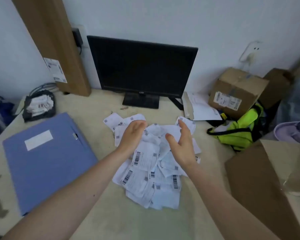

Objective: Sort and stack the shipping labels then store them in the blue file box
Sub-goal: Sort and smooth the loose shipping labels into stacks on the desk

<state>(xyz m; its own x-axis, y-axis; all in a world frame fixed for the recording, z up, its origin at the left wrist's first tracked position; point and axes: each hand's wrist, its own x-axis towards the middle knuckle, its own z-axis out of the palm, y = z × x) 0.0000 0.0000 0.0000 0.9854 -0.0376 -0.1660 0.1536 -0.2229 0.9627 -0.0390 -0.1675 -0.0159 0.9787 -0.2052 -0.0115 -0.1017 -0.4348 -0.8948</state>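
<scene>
The labels (pixel 145 158) lie in a loose, overlapping heap in the middle of the worktop (pixel 111 219), some with their barcodes facing up and some crumpled. Both hands are over the far half of the heap, palms turned towards each other. The left hand (pixel 131 135) has its fingers straight and close together, so its grip is spread and it holds nothing. The right hand (pixel 182 146) has its fingers straight with the thumb held apart, its grip likewise spread. I cannot tell whether either hand touches the paper below.

The blue file box (pixel 47 163) lies flat and closed just to the left of the heap, a blank white tag on its lid. A dark monitor (pixel 142 66) stands behind the labels against the wall. Left of it a tall carton (pixel 54 40) leans on the wall, and a black bag (pixel 39 105) of white packets sits near the file box's far corner. To the right are white sheets (pixel 201 108), a taped box (pixel 235 89), a neon green bag (pixel 241 130), and a large cardboard box (pixel 260 184) at the near right edge.
</scene>
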